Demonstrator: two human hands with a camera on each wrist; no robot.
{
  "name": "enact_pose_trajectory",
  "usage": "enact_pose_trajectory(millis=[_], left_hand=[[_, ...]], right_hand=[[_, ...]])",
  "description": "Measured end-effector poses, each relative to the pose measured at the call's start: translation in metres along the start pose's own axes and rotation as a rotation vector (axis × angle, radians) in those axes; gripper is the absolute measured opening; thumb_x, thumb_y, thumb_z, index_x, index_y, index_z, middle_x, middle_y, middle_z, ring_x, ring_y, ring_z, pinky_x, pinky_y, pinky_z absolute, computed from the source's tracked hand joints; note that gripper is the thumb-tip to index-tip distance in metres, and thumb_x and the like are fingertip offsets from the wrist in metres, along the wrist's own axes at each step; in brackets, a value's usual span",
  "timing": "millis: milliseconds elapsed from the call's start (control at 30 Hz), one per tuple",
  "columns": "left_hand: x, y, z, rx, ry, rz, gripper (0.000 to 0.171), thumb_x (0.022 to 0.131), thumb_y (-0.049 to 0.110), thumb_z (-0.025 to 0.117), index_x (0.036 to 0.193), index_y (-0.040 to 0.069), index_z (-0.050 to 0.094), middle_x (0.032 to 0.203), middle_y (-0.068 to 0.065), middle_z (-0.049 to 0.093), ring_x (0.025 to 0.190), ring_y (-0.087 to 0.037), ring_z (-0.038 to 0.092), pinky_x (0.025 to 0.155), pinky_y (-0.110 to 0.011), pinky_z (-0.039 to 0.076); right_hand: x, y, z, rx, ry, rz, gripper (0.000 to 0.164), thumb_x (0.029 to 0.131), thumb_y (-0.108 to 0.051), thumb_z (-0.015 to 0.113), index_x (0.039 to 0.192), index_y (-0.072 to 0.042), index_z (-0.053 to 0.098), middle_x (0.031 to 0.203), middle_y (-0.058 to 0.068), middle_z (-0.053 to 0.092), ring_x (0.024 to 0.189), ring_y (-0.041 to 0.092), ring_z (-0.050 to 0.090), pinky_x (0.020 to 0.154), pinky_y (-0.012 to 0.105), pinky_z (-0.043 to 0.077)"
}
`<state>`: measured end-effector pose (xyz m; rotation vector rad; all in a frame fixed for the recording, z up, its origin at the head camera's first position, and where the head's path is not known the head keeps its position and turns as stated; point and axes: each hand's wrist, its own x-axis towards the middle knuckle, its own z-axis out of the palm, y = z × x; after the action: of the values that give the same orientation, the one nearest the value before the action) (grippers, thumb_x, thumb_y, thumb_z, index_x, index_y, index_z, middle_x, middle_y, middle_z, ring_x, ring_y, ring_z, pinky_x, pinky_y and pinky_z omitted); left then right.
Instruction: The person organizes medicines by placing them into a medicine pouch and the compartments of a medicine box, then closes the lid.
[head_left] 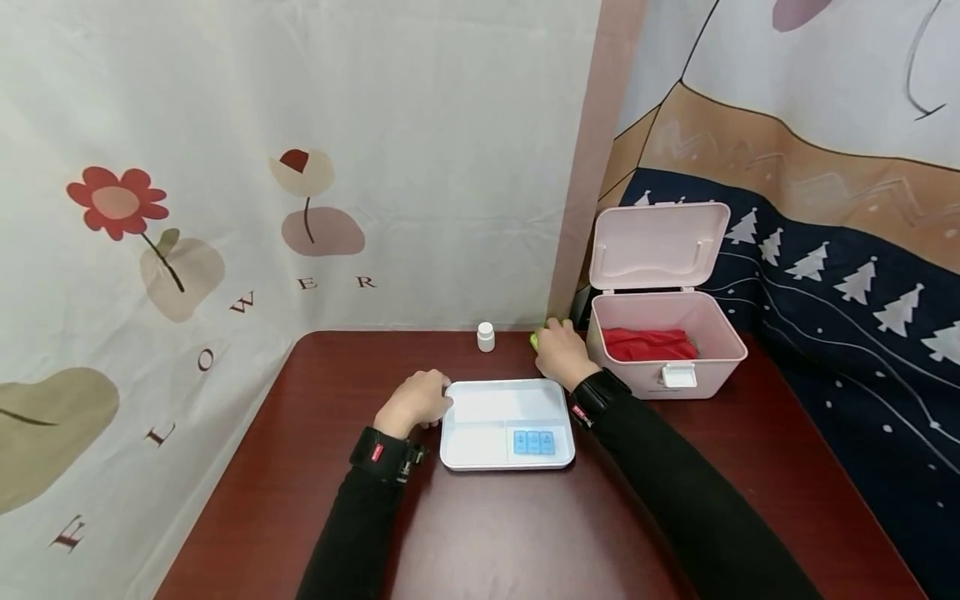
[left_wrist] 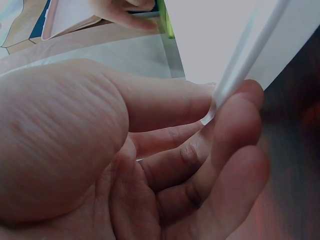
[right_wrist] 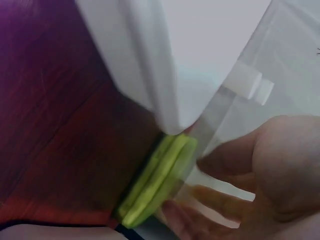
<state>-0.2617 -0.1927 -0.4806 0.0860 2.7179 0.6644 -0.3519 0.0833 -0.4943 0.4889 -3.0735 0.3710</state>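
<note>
A white divided tray [head_left: 480, 446] lies on the table, with a small blue three-part piece [head_left: 534, 442] in its front right compartment. My left hand [head_left: 417, 400] pinches the tray's left rim between thumb and fingers, seen closely in the left wrist view. Past the tray's back right corner, my right hand [head_left: 564, 354] is at a lime-green, rounded, layered thing [right_wrist: 155, 185]. Its fingers are loosely bent, fingertips near or touching the green edge; blur hides the exact contact. A small white bottle [head_left: 486, 337] stands behind the tray.
At the back right stands a pink box [head_left: 705, 377], its lid [head_left: 660, 246] raised and red cloth [head_left: 648, 344] inside. The brown table [head_left: 300, 492] meets a printed curtain [head_left: 450, 167] at the back. Dark printed cloth [head_left: 847, 350] hangs on the right.
</note>
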Motion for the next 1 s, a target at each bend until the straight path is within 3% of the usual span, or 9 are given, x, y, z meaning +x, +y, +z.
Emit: enact_pose_trajectory(millis=[133, 233, 367, 600, 1000], left_hand=[[-0.001, 0.003, -0.002, -0.001, 0.001, 0.006, 0.051, 0.108, 0.016, 0.064, 0.157, 0.002, 0.058, 0.069, -0.01, 0.07, 0.057, -0.021, 0.066, 0.054, -0.029, 0.05], [-0.003, 0.003, -0.003, -0.002, 0.0, 0.007, 0.051, 0.109, 0.015, 0.064, 0.157, 0.002, 0.058, 0.07, -0.011, 0.07, 0.058, -0.021, 0.066, 0.055, -0.029, 0.052], [-0.002, 0.002, -0.002, -0.003, -0.004, 0.01, 0.051, 0.109, 0.015, 0.064, 0.157, 0.001, 0.058, 0.07, -0.01, 0.07, 0.057, -0.021, 0.066, 0.055, -0.029, 0.053], [-0.001, 0.002, 0.0, -0.001, 0.0, 0.005, 0.05, 0.109, 0.015, 0.064, 0.156, 0.001, 0.059, 0.07, -0.01, 0.069, 0.058, -0.021, 0.067, 0.055, -0.03, 0.054], [0.002, -0.001, 0.0, -0.012, -0.014, 0.009, 0.052, 0.109, 0.016, 0.064, 0.158, 0.002, 0.057, 0.075, -0.011, 0.071, 0.061, -0.021, 0.07, 0.057, -0.031, 0.058]], right_hand=[[0.007, 0.002, 0.002, 0.005, -0.015, 0.036, 0.053, 0.098, -0.007, 0.07, 0.15, 0.001, 0.063, 0.164, 0.029, 0.05, 0.148, 0.053, 0.049, 0.118, 0.064, 0.049], [0.007, 0.003, 0.004, -0.006, -0.046, 0.033, 0.054, 0.1, -0.008, 0.067, 0.153, 0.0, 0.061, 0.166, 0.028, 0.05, 0.151, 0.053, 0.049, 0.124, 0.064, 0.045], [0.005, 0.004, 0.005, -0.034, -0.097, 0.046, 0.056, 0.099, -0.011, 0.07, 0.153, -0.002, 0.062, 0.159, 0.028, 0.057, 0.144, 0.052, 0.054, 0.12, 0.063, 0.047], [0.002, 0.009, 0.0, -0.03, -0.153, 0.058, 0.06, 0.095, -0.009, 0.072, 0.154, -0.004, 0.062, 0.146, 0.029, 0.061, 0.135, 0.048, 0.049, 0.111, 0.06, 0.05], [-0.001, 0.02, -0.002, 0.056, -0.072, 0.046, 0.055, 0.088, -0.024, 0.082, 0.133, 0.004, 0.066, 0.12, 0.026, 0.071, 0.108, 0.042, 0.069, 0.095, 0.052, 0.056]])
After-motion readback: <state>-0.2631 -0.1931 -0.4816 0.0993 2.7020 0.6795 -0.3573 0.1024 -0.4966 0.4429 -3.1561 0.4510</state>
